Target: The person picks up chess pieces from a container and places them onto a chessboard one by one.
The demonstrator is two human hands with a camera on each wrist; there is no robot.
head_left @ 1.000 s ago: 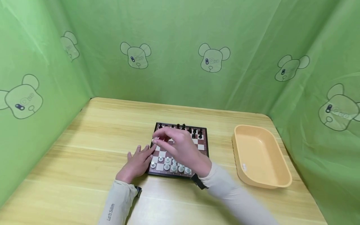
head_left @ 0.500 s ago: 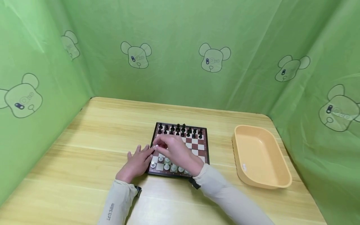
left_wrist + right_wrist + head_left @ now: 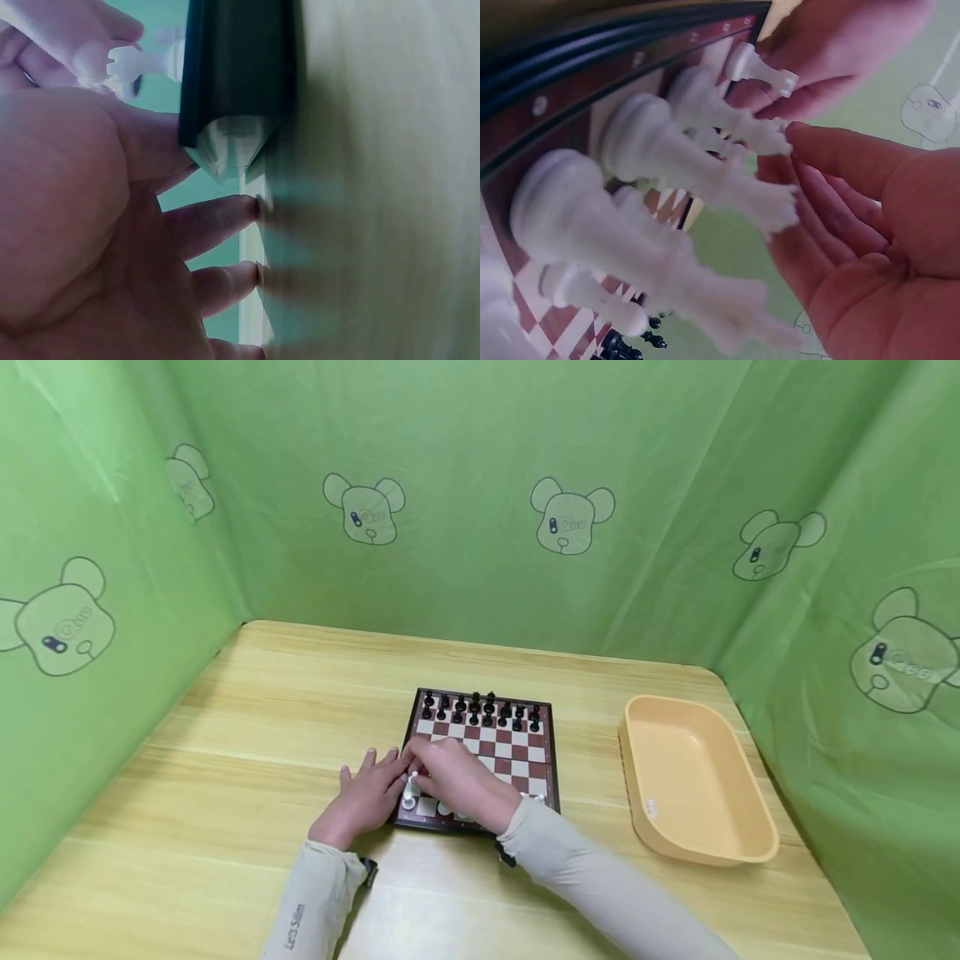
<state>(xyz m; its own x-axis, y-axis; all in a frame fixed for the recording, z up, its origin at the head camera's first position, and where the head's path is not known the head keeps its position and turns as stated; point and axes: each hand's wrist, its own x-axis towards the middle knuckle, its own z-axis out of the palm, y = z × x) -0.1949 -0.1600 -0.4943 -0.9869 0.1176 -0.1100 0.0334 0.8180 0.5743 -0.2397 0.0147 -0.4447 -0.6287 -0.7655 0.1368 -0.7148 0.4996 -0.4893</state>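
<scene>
My left hand (image 3: 362, 797) lies with straight, spread fingers against the left edge of the chessboard (image 3: 520, 752). Over the board's near left corner, my right hand (image 3: 459, 781) pinches a small white chess piece (image 3: 414, 775) between thumb and fingertips; its kind is mostly hidden. A white rook (image 3: 408, 802) stands on the corner square, just below those fingertips. The left wrist view shows this rook (image 3: 135, 64) close to the pinching fingers. White pieces, including a tall one (image 3: 637, 232), line the near rows in the right wrist view; in the head view my right hand hides many.
Black chess pieces (image 3: 489, 710) stand in two rows on the far side of the board. An orange plastic tray (image 3: 693, 777) with a small whitish item (image 3: 652, 808) inside sits to the right on the wooden table (image 3: 300, 693). Green curtains (image 3: 472, 585) surround the table.
My right hand has come down and nearer to me along the board's left side with the white chess piece, uncovering the black rows. My left hand has stayed put.
</scene>
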